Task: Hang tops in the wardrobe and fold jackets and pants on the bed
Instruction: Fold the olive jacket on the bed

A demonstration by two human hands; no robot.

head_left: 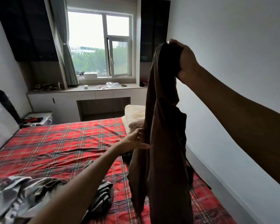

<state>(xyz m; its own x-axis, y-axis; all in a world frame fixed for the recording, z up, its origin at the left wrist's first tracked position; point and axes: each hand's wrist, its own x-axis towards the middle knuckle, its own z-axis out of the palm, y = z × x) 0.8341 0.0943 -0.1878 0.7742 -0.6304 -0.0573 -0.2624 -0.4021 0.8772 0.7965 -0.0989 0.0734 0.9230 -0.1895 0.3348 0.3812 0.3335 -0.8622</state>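
Note:
A long brown garment [162,143], pants by the look of it, hangs upright over the right side of the bed [55,146], which has a red plaid sheet. My right hand [183,60] grips its top end high up, near the white wall. My left hand [136,139] reaches out lower down and touches the garment's left edge about halfway along, fingers spread; a firm grip is not evident. The hem reaches below the frame.
A crumpled grey camouflage garment [23,194] lies at the near left of the bed, with a grey piece [103,196] beside it. Folded cream bedding [134,117] sits at the far right corner. A desk [87,92] under the window and a nightstand [39,117] stand beyond.

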